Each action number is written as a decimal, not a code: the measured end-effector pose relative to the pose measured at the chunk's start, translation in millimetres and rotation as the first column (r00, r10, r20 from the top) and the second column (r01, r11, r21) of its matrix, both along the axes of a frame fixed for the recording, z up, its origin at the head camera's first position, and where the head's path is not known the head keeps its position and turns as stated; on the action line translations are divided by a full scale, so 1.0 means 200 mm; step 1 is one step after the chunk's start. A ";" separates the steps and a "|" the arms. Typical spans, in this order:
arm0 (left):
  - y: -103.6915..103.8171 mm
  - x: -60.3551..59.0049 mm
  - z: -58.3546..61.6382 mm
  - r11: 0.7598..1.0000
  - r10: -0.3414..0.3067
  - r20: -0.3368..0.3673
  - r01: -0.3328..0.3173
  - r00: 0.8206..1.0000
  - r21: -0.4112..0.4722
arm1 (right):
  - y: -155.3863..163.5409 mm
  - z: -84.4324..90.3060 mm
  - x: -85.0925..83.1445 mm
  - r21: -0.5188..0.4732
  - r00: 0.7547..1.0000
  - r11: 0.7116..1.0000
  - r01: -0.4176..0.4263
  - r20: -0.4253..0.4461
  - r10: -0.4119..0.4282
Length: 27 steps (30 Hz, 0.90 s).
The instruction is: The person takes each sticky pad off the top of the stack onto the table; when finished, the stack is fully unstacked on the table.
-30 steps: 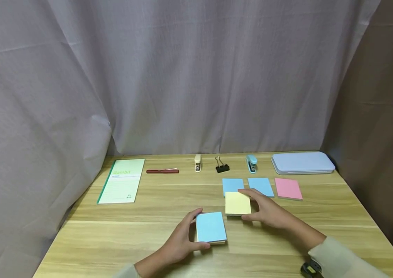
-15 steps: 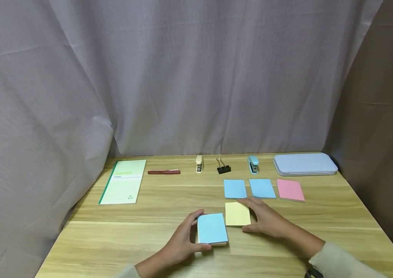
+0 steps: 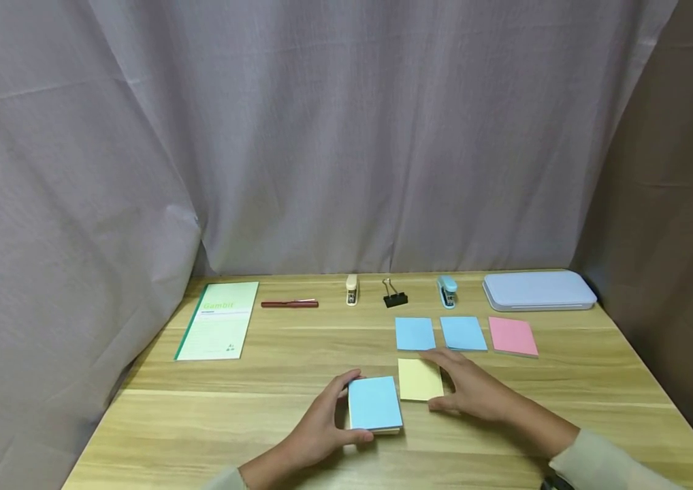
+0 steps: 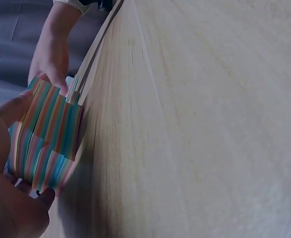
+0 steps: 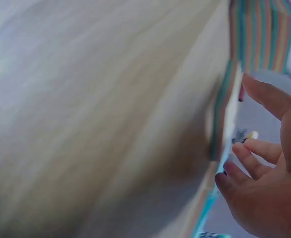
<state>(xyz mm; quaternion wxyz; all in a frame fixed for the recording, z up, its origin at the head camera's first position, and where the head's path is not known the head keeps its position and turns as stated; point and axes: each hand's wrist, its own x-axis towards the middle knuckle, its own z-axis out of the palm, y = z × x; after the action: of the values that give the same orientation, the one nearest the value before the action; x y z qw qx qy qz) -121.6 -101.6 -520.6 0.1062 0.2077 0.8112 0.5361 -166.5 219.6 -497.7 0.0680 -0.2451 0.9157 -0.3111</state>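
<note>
My left hand [image 3: 322,415] grips a thick stack of sticky note pads [image 3: 374,403] with a blue top, thumb at the near edge and fingers at the far one. In the left wrist view the sides of this stack [image 4: 46,134] show coloured stripes and slightly uneven layers. Just right of it a thin yellow sticky note pad [image 3: 420,379] lies on the table, its right part between the thumb and fingers of my right hand [image 3: 472,388]. Behind are two blue pads [image 3: 415,333] and a pink pad [image 3: 513,336] in a row.
Along the back of the wooden table [image 3: 212,422] lie a green notebook [image 3: 218,320], a dark red pen [image 3: 289,304], a cream stapler [image 3: 352,290], a black binder clip [image 3: 395,298], a blue stapler [image 3: 447,291] and a pale blue case [image 3: 539,290]. Grey curtains enclose the table.
My right hand has brought the yellow pad toward me, away from the blue pad behind, and over the last half second it is almost still. The left hand keeps holding its stack in place.
</note>
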 end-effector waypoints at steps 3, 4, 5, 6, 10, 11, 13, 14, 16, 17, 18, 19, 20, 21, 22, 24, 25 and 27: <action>0.00 0.00 0.00 1.000 -0.013 0.003 0.013 1.000 0.013 | -0.03 0.04 0.02 -0.025 1.000 0.999 -0.026 -0.004 0.026; -0.01 0.00 0.00 1.000 -0.018 0.003 0.018 1.000 0.013 | -0.05 0.06 0.03 -0.041 0.999 0.999 -0.034 0.002 0.034; -0.01 0.00 -0.01 1.000 -0.024 0.006 0.024 1.000 0.016 | -0.07 0.07 0.04 -0.054 0.999 0.997 -0.046 0.002 0.047; -0.02 0.00 -0.01 0.999 -0.029 0.009 0.029 1.000 0.017 | -0.08 0.09 0.05 -0.067 0.998 0.996 -0.058 0.006 0.059; -0.03 -0.01 -0.02 0.998 -0.050 0.032 0.049 0.998 0.024 | -0.15 0.13 0.08 -0.117 0.994 0.988 -0.096 0.039 0.101; -0.04 -0.01 -0.03 0.998 -0.052 0.037 0.051 0.998 0.030 | -0.17 0.13 0.09 -0.127 0.993 0.987 -0.103 0.047 0.110; -0.04 -0.02 -0.03 0.998 -0.056 0.045 0.054 0.997 0.043 | -0.20 0.13 0.10 -0.147 0.989 0.982 -0.114 0.075 0.126; -0.04 -0.02 -0.03 0.997 -0.057 0.045 0.054 0.997 0.048 | -0.21 0.13 0.11 -0.154 0.987 0.981 -0.120 0.086 0.134; -0.05 -0.02 -0.04 0.997 -0.056 0.051 0.053 0.997 0.060 | -0.24 0.13 0.12 -0.164 0.983 0.978 -0.129 0.108 0.148; -0.05 -0.02 -0.04 0.997 -0.055 0.055 0.052 0.997 0.063 | -0.26 0.13 0.13 -0.163 0.981 0.977 -0.135 0.115 0.154; -0.05 -0.02 -0.03 0.997 -0.055 0.057 0.052 0.997 0.065 | -0.27 0.12 0.13 -0.162 0.979 0.977 -0.141 0.122 0.161; -0.05 -0.02 -0.03 0.997 -0.055 0.058 0.051 0.997 0.064 | -0.28 0.11 0.14 -0.156 0.978 0.977 -0.146 0.123 0.166; -0.05 -0.02 -0.03 0.997 -0.055 0.060 0.051 0.997 0.062 | -0.29 0.11 0.14 -0.152 0.978 0.977 -0.149 0.124 0.168; -0.04 -0.02 -0.03 0.997 -0.055 0.063 0.051 0.996 0.062 | -0.29 0.10 0.15 -0.148 0.977 0.978 -0.150 0.127 0.169; -0.04 -0.02 -0.02 0.997 -0.054 0.062 0.051 0.997 0.060 | -0.30 0.10 0.15 -0.144 0.978 0.978 -0.151 0.124 0.169; -0.04 -0.01 -0.02 0.997 -0.052 0.061 0.049 0.997 0.054 | -0.31 0.09 0.16 -0.134 0.980 0.980 -0.147 0.113 0.163; -0.04 -0.01 -0.02 0.997 -0.053 0.060 0.050 0.997 0.053 | -0.31 0.09 0.16 -0.131 0.982 0.981 -0.143 0.108 0.158; -0.04 -0.02 -0.02 0.997 -0.056 0.059 0.053 0.997 0.054 | -0.32 0.09 0.16 -0.136 0.983 0.981 -0.139 0.100 0.153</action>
<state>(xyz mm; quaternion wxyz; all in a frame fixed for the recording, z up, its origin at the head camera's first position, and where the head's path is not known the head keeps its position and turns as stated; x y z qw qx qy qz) -125.2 -110.4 -524.0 0.1398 0.2161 0.7875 0.5601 -134.2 156.4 -480.0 0.1252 -0.2980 0.8682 -0.3764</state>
